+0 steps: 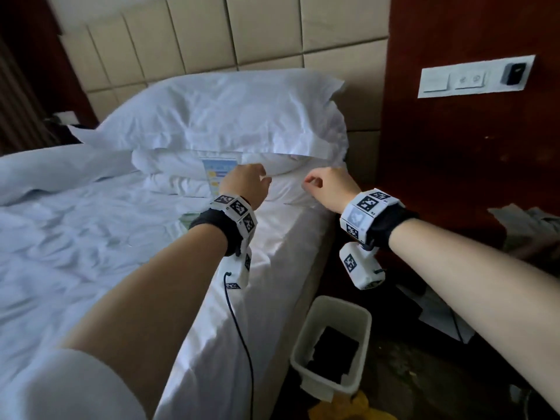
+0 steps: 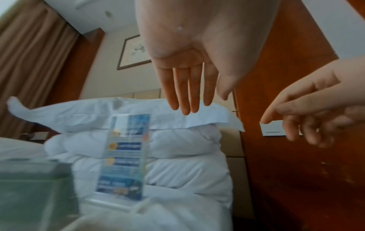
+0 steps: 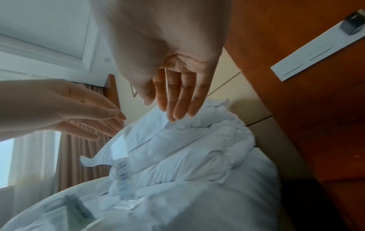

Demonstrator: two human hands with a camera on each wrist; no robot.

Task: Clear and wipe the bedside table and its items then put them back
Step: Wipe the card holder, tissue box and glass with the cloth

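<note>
A clear acrylic sign stand (image 1: 218, 174) with a blue card stands on the bed, leaning against the white pillows (image 1: 224, 116). It shows blurred in the left wrist view (image 2: 126, 156) and the right wrist view (image 3: 122, 171). A green box (image 2: 33, 195) lies on the sheet beside the stand, and my left wrist mostly hides it in the head view. My left hand (image 1: 257, 177) hovers just right of the stand with straight fingers (image 2: 185, 93), holding nothing. My right hand (image 1: 312, 181) hangs over the lower pillow, its fingers (image 3: 177, 100) relaxed and empty.
A white waste bin (image 1: 360, 322) with something black inside stands on the floor by the bed. A yellow cloth (image 1: 360, 407) lies beside it. A switch panel (image 1: 475, 77) sits on the wooden wall. Grey crumpled material (image 1: 527, 219) lies at the right edge.
</note>
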